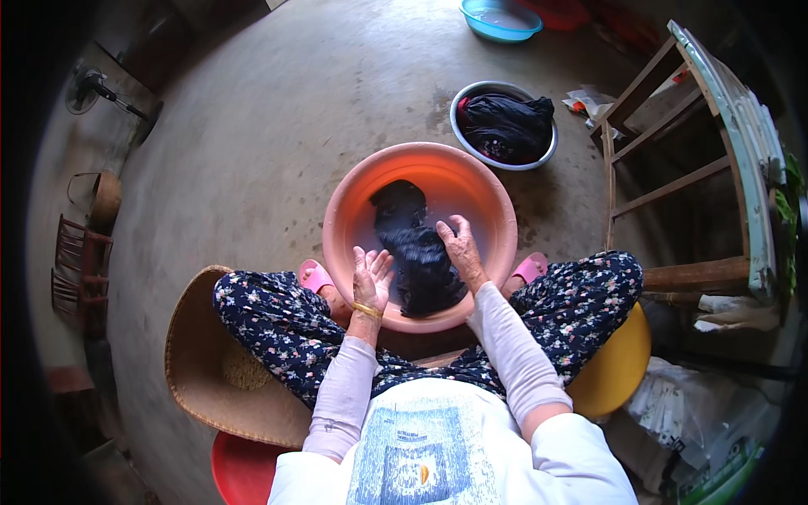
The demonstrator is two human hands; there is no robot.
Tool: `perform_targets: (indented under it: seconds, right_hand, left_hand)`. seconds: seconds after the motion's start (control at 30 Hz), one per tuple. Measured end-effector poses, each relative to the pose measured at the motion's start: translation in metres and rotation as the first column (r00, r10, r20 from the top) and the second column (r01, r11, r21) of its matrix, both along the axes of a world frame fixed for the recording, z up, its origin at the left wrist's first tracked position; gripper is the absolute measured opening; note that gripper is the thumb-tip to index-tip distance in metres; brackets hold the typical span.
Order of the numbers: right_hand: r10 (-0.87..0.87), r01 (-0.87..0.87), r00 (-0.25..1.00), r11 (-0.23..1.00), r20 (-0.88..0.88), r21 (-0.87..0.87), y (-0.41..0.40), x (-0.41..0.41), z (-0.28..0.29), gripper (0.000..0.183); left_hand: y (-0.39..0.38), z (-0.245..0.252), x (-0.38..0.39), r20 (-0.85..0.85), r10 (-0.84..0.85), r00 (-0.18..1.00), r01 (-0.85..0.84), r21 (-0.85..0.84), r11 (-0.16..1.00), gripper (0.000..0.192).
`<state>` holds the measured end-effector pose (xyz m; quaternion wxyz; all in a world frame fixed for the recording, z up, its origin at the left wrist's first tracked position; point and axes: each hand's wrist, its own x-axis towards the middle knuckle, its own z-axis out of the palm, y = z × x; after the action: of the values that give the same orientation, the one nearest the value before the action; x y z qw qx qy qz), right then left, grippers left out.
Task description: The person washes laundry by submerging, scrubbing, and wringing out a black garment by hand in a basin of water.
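A wide orange plastic basin [344, 189] with cloudy water stands on the floor between my feet. Dark wet cloth [420, 265] lies in it, partly under the water and reaching up the near wall. My left hand [372, 278], a gold-coloured bangle at its wrist, is over the basin's left side, palm turned up, fingers apart and holding nothing. On the other side, my right hand [464, 249] is beside the cloth's right edge, its fingers spread and curved. No cloth shows between them; whether the fingertips touch it I cannot tell.
A metal basin [456, 120] of dark clothes stands just beyond; a turquoise basin [505, 31] holds water farther off. A woven basket [189, 341] with grain is by my left knee. Right are a wooden frame [675, 189] and yellow round object [622, 366]. A fan [95, 88] stands far left.
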<state>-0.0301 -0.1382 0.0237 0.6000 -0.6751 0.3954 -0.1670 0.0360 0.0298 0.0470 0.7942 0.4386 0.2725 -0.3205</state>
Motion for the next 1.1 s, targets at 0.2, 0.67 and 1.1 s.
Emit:
perform_targets:
  seconds: [0.2, 0.67, 1.1]
  right_hand:
    - [0.241, -0.267, 0.870, 0.964, -0.430, 0.000, -0.001, -0.025, -0.034, 0.059]
    - [0.390, -0.688, 0.616, 0.690, -0.684, -0.226, 0.022, -0.038, -0.032, 0.026]
    - [0.521, -0.398, 0.835, 0.792, 0.175, -0.462, 0.122, -0.016, 0.067, 0.030]
  left_hand:
    - [0.019, -0.067, -0.014, -0.013, -0.315, 0.949, 0.304, 0.313, 0.900, 0.074]
    - [-0.004, -0.056, -0.024, 0.477, -0.506, 0.718, 0.175, 0.580, 0.795, 0.033]
    - [-0.008, -0.055, -0.065, 0.013, 0.512, 0.859, -0.217, -0.897, 0.386, 0.054]
